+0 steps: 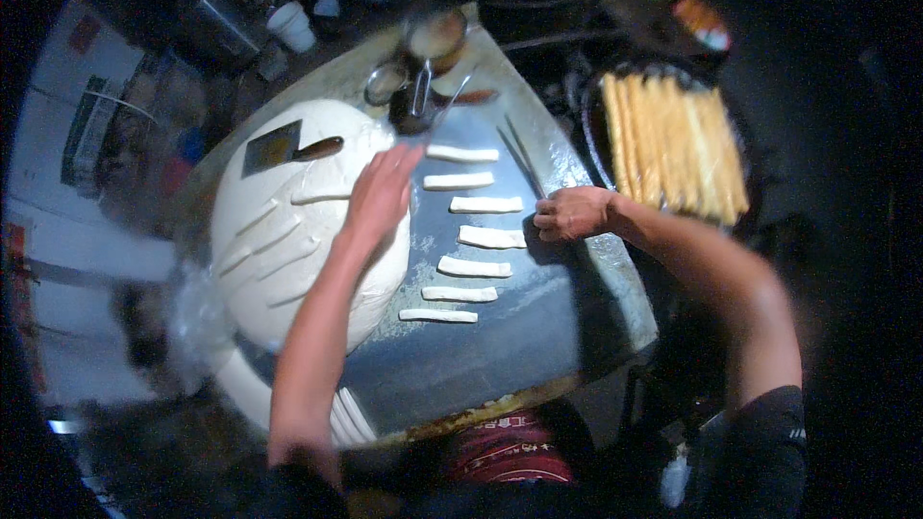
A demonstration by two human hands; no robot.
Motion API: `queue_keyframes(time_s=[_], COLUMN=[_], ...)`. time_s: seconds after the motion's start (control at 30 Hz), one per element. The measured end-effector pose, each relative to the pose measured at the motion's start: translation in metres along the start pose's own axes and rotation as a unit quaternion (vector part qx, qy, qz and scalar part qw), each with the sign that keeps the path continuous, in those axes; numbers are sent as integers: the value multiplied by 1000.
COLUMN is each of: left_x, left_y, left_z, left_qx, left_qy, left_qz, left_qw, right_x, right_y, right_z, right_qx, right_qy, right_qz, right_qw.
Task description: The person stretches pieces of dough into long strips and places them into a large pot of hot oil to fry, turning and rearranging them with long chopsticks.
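A large mound of white dough (288, 288) lies at the left of the metal-topped worktable (505, 346). My left hand (382, 184) is over its right edge, fingertips near the left end of the farthest dough strip (463, 154). Whether those fingers hold anything is unclear. Several short, flat dough strips (476, 268) form a spaced column down the middle of the table. To the right of the column, my right hand (573, 213) is curled around a pair of long dark chopsticks (520, 158), whose tips point away from me. A dough scraper (272, 148) with a wooden handle rests on the mound.
Golden fried dough sticks (670, 148) stand packed in a round dark vessel beyond the table's right edge. Bowls (436, 32) and a dark wooden-handled utensil (472, 97) sit at the far corner. Clear plastic film (198, 317) hangs at the left. A white cup (290, 25) is farther back.
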State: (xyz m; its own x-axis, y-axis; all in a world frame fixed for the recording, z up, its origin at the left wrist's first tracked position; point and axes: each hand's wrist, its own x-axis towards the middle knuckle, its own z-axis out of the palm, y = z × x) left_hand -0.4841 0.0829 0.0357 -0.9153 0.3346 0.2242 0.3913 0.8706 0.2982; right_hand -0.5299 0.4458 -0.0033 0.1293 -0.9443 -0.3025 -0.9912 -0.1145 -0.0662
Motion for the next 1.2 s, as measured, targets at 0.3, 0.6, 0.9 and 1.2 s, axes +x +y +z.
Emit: queue_keyframes(time_s=[0.3, 0.6, 0.9, 1.2], left_x=[-183, -274, -331, -349], left_y=[94, 179, 158, 159], left_z=[-50, 2, 48, 55], left_qx=[-137, -337, -317, -250], left_qy=[6, -34, -82, -158], left_qz=[-32, -123, -90, -170], left_qw=[990, 933, 941, 940], right_x=[-9, -88, -104, -158], right_y=[-32, -100, -260, -297], right_z=[-51, -73, -128, -61], right_qx=[-14, 285, 260, 318], right_qy=[152, 246, 527, 729], right_qz=[-3, 629, 658, 565], right_qw=[988, 680, 471, 219])
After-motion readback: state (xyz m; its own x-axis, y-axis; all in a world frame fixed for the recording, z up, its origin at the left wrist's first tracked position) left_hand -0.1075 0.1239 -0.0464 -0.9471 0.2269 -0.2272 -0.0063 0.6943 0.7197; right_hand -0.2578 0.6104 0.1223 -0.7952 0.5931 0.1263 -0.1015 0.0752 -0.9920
